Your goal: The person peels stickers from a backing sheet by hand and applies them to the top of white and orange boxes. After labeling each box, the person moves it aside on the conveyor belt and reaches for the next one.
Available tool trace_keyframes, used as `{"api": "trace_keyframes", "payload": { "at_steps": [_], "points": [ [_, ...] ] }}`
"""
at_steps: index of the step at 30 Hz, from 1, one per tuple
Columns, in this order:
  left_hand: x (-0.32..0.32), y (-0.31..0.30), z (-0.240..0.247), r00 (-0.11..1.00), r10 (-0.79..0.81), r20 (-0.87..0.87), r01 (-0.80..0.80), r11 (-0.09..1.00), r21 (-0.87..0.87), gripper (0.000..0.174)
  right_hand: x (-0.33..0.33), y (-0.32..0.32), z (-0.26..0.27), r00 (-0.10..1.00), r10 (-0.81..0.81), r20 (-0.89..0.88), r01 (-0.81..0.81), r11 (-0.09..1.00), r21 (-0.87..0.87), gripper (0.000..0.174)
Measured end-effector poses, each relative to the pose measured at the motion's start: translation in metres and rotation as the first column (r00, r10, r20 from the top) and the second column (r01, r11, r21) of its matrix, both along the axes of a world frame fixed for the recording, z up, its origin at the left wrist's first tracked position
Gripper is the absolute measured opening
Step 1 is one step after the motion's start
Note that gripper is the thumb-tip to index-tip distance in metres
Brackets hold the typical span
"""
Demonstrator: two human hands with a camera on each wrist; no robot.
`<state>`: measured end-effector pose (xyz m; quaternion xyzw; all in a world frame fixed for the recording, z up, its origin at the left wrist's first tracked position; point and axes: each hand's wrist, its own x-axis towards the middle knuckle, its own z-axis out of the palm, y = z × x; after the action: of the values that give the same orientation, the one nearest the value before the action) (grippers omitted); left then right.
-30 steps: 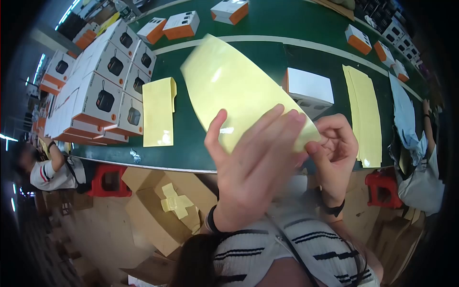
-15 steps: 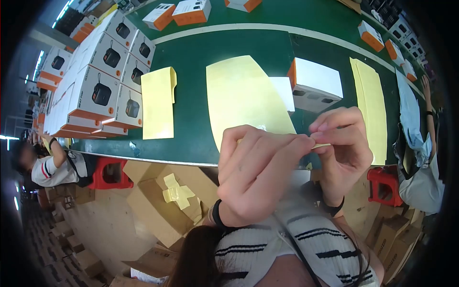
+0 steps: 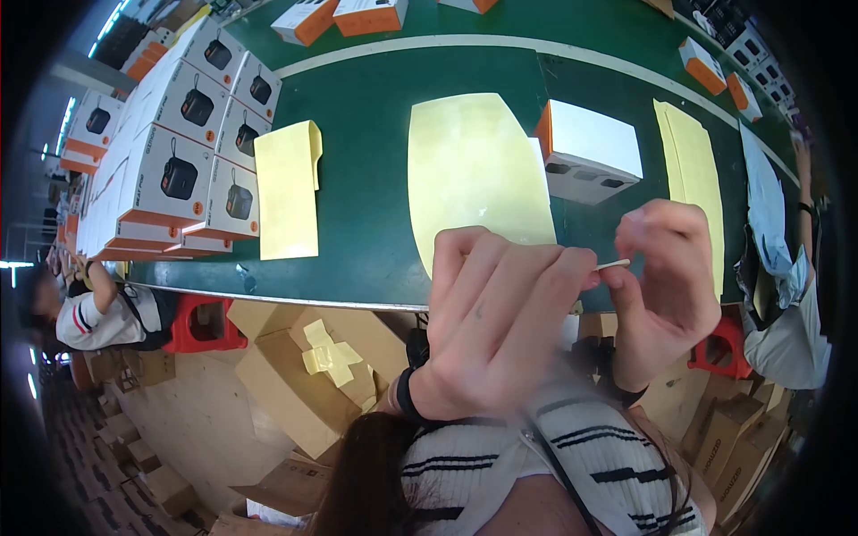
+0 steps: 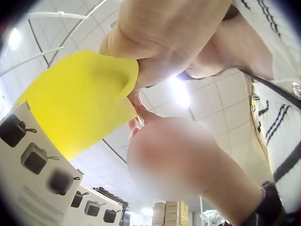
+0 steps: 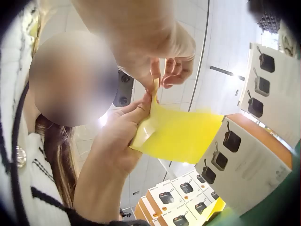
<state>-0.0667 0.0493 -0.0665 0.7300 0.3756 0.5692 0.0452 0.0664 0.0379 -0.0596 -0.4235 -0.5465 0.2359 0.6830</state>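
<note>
My left hand (image 3: 500, 313) pinches the near right corner of a glossy yellow sheet (image 3: 478, 170), which bows up in front of me above the green table. Edge-on, a narrow end of the sheet sticks out past the left fingertips. My right hand (image 3: 666, 286) is beside that end, its thumb at the edge and its bent forefinger raised away from the thumb. In the right wrist view the sheet (image 5: 181, 136) curves out from the left hand (image 5: 115, 146), its corner reaching up to the right fingertips. Behind the sheet sits a white-and-orange box (image 3: 594, 147).
Boxes (image 3: 179, 170) picturing a dark device are stacked on the table's left. A folded yellow sheet (image 3: 288, 192) lies beside them; more yellow sheets (image 3: 693, 179) lie at the right. Below the table edge is a carton (image 3: 304, 393) with yellow scraps. People sit at both sides.
The sheet has swung from a tilted, blurred pose to a steadier one, slightly further right. Both hands have shifted right, and the right forefinger has parted from its thumb at the sheet's corner.
</note>
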Motion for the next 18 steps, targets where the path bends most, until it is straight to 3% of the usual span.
{"api": "trace_keyframes", "payload": {
  "at_steps": [1, 2, 3, 5, 9, 11, 15, 17, 18],
  "points": [
    [0.001, -0.001, 0.002, 1.000, -0.007, -0.008, 0.007, 1.000, -0.022, 0.033, 0.011, 0.000, -0.001, 0.963, -0.049, 0.267, 0.023, 0.995, 0.102, 0.022],
    [0.001, -0.002, 0.003, 1.000, -0.016, -0.015, 0.015, 0.999, -0.044, 0.032, 0.019, 0.001, -0.002, 0.853, -0.121, 0.508, 0.018, 0.979, 0.204, 0.028],
    [0.001, -0.002, 0.003, 1.000, -0.018, -0.014, 0.018, 0.999, -0.046, 0.032, 0.022, 0.005, -0.004, 0.852, -0.123, 0.508, 0.020, 0.979, 0.203, 0.028],
    [0.000, -0.001, 0.004, 0.997, -0.079, 0.005, 0.079, 0.993, -0.088, 0.032, 0.027, 0.013, -0.008, 0.740, -0.320, 0.592, 0.001, 0.880, 0.474, 0.038],
    [-0.001, 0.000, 0.010, 0.988, -0.138, 0.066, 0.148, 0.971, -0.187, 0.039, 0.029, 0.012, -0.008, 0.711, -0.332, 0.620, -0.010, 0.877, 0.481, 0.039],
    [0.000, 0.002, 0.012, 0.950, -0.209, 0.230, 0.268, 0.926, -0.267, 0.048, 0.028, 0.014, -0.005, 0.746, -0.223, 0.627, -0.053, 0.919, 0.391, 0.038],
    [-0.008, 0.006, 0.028, 0.945, -0.313, 0.091, 0.325, 0.883, -0.339, 0.052, 0.035, 0.015, 0.007, 0.780, -0.049, 0.623, -0.152, 0.952, 0.265, 0.036],
    [-0.004, 0.008, 0.030, 0.838, -0.343, 0.425, 0.490, 0.815, -0.309, 0.043, 0.039, 0.013, 0.013, 0.783, 0.102, 0.613, -0.229, 0.964, 0.133, 0.023],
    [-0.003, 0.008, 0.030, 0.836, -0.343, 0.428, 0.492, 0.815, -0.307, 0.043, 0.038, 0.013, 0.013, 0.808, 0.076, 0.585, -0.187, 0.974, 0.131, 0.019]
  ]
}}
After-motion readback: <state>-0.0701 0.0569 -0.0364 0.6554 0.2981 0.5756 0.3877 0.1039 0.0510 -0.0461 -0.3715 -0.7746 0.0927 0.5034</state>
